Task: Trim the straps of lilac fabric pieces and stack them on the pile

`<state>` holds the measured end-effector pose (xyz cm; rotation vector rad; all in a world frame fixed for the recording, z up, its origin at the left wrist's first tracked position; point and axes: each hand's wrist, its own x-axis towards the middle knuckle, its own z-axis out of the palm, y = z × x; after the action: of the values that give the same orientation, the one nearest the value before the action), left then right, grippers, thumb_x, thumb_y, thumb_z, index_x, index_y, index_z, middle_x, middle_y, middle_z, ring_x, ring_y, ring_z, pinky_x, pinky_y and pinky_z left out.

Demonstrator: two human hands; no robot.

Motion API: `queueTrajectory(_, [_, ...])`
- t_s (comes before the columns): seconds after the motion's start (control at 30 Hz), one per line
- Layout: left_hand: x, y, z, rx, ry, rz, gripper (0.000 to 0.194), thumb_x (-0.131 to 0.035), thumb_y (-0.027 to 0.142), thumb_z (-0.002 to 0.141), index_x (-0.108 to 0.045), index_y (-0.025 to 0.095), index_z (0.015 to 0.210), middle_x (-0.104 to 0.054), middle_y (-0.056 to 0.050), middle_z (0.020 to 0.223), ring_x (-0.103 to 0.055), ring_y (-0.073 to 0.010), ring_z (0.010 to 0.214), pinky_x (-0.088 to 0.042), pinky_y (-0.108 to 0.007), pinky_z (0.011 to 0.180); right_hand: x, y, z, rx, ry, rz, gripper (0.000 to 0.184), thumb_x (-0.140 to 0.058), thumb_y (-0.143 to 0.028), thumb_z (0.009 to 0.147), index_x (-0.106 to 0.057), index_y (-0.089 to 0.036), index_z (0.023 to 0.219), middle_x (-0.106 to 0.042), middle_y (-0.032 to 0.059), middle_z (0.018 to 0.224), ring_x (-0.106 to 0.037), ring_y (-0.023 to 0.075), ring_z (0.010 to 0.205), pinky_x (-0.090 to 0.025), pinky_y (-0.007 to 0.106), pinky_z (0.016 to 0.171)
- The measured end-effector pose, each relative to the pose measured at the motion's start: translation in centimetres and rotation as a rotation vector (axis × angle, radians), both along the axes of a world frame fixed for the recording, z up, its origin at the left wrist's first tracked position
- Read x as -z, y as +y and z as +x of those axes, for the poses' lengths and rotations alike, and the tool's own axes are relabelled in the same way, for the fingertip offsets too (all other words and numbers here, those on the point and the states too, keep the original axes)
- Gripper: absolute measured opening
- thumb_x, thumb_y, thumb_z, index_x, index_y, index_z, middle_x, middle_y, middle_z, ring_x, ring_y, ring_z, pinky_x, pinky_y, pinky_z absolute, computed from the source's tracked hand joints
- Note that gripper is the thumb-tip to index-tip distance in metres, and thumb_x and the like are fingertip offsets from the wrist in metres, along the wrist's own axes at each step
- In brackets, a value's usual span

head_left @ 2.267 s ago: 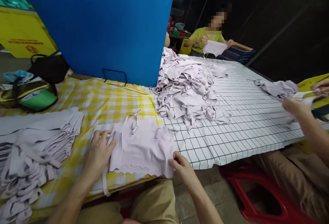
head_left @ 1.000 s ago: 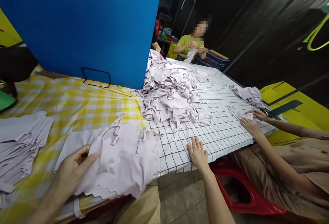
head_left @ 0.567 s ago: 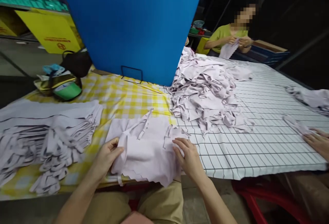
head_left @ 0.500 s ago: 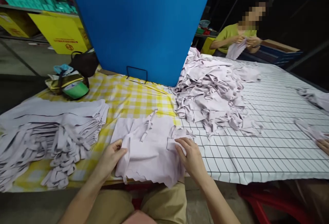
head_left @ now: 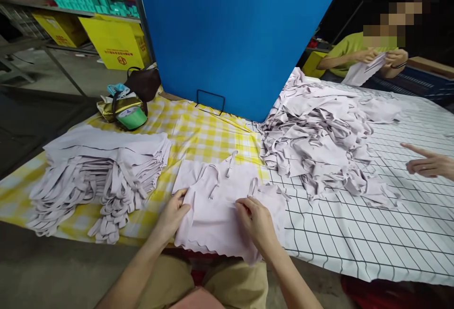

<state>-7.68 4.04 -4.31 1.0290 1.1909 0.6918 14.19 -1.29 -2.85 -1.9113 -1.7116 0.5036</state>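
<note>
A pale lilac camisole (head_left: 209, 228) with thin straps lies spread at the table's front edge, its scalloped hem toward me. My left hand (head_left: 173, 217) pinches its left edge between thumb and fingers. On the right part of the same camisole, my right hand (head_left: 259, 224) has its fingers drawn together, gripping the fabric near the base of a strap. Its fingertips partly hide what is pinched there. Left of my left hand sits a neat stack of matching camisoles (head_left: 106, 141), straps hanging toward the near edge.
A loose heap of the same garments (head_left: 319, 129) lies right of a blue panel (head_left: 227, 39). A co-worker (head_left: 379, 54) handles cloth behind it. Another person's hand (head_left: 431, 162) points in from the right. Bags (head_left: 129, 110) rest at the back left.
My view has turned left. My right hand has moved inward over the camisole and its fingers have curled closed. The other person's hand at right has lifted and now points.
</note>
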Motion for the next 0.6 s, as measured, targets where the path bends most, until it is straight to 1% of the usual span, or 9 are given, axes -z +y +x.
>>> queueTrajectory(0.07, [0.1,0.1,0.1,-0.010,0.081,0.062,0.052,-0.052,0.036,0.069,-0.042,0.013,0.115,-0.061,-0.001,0.069,-0.060,-0.0184,0.062,-0.046,-0.028,0.057,0.1,1.2,-0.5,0.023,0.012,0.008,0.025,-0.042,-0.025,0.084,-0.066,-0.020,0.086,-0.065,0.0051,0.077,-0.060,0.0191,0.069,-0.046,0.029,0.062])
queueTrajectory(0.13, [0.1,0.2,0.4,-0.042,0.254,0.207,0.052,-0.051,0.037,0.071,-0.042,0.013,0.116,-0.062,-0.004,0.080,-0.061,-0.0202,0.072,-0.048,-0.032,0.066,0.0,2.2,-1.2,0.017,-0.005,0.013,0.025,-0.042,-0.022,0.083,-0.066,-0.019,0.090,-0.063,0.0051,0.075,-0.060,0.0191,0.068,-0.047,0.030,0.064])
queueTrajectory(0.2, [0.1,0.3,1.0,-0.074,0.483,0.438,0.046,-0.048,0.035,0.074,-0.046,0.015,0.115,-0.060,-0.008,0.093,-0.059,-0.0220,0.083,-0.047,-0.035,0.074,-0.1,2.9,-1.4,0.011,-0.015,0.030,0.025,-0.043,-0.021,0.083,-0.065,-0.018,0.093,-0.063,0.0054,0.077,-0.059,0.0192,0.071,-0.047,0.031,0.068])
queueTrajectory(0.27, [0.1,0.5,1.8,-0.064,0.690,0.683,0.038,-0.043,0.035,0.078,-0.052,0.015,0.109,-0.056,-0.010,0.099,-0.056,-0.0244,0.090,-0.045,-0.038,0.079,-0.1,2.8,-0.4,0.060,-0.009,0.074,0.025,-0.043,-0.022,0.084,-0.064,-0.018,0.098,-0.062,0.0057,0.082,-0.059,0.0187,0.075,-0.047,0.031,0.071])
queueTrajectory(0.33, [0.2,0.8,2.8,0.008,0.826,0.867,0.034,-0.039,0.035,0.081,-0.058,0.015,0.101,-0.055,-0.011,0.097,-0.054,-0.0260,0.092,-0.044,-0.039,0.079,0.1,1.9,2.2,0.197,-0.026,0.141,0.026,-0.044,-0.026,0.084,-0.063,-0.019,0.101,-0.060,0.0066,0.088,-0.058,0.0189,0.081,-0.047,0.031,0.075])
queueTrajectory(0.4, [0.3,1.1,4.1,0.100,0.937,0.962,0.031,-0.040,0.034,0.083,-0.061,0.015,0.095,-0.055,-0.010,0.092,-0.053,-0.0259,0.088,-0.043,-0.037,0.075,0.4,0.2,6.0,0.368,-0.078,0.202,0.030,-0.042,-0.031,0.084,-0.062,-0.017,0.103,-0.059,0.0098,0.096,-0.055,0.0219,0.092,-0.046,0.035,0.082])
queueTrajectory(0.5, [-0.1,1.7,6.2,0.213,1.102,0.982,0.028,-0.044,0.034,0.082,-0.063,0.014,0.088,-0.056,-0.010,0.087,-0.053,-0.0262,0.085,-0.041,-0.035,0.070,0.6,-3.3,12.8,0.658,-0.238,0.224,0.044,-0.037,-0.037,0.085,-0.055,-0.011,0.116,-0.053,0.0178,0.114,-0.046,0.0291,0.110,-0.039,0.045,0.092])
queueTrajectory(0.57, [-0.5,2.0,7.3,0.279,1.176,0.943,0.029,-0.044,0.036,0.082,-0.063,0.014,0.083,-0.057,-0.010,0.084,-0.054,-0.0268,0.084,-0.040,-0.034,0.068,0.7,-5.6,16.7,0.853,-0.352,0.193,0.055,-0.033,-0.039,0.085,-0.045,-0.005,0.127,-0.041,0.0234,0.130,-0.036,0.0334,0.122,-0.034,0.049,0.096])
queueTrajectory(0.6, [-0.7,2.1,7.6,0.307,1.196,0.916,0.030,-0.044,0.036,0.082,-0.063,0.014,0.081,-0.058,-0.011,0.083,-0.054,-0.0270,0.084,-0.039,-0.034,0.067,0.8,-6.5,18.3,0.920,-0.393,0.146,0.059,-0.031,-0.039,0.086,-0.039,-0.002,0.132,-0.033,0.0251,0.137,-0.029,0.0349,0.127,-0.031,0.051,0.098])
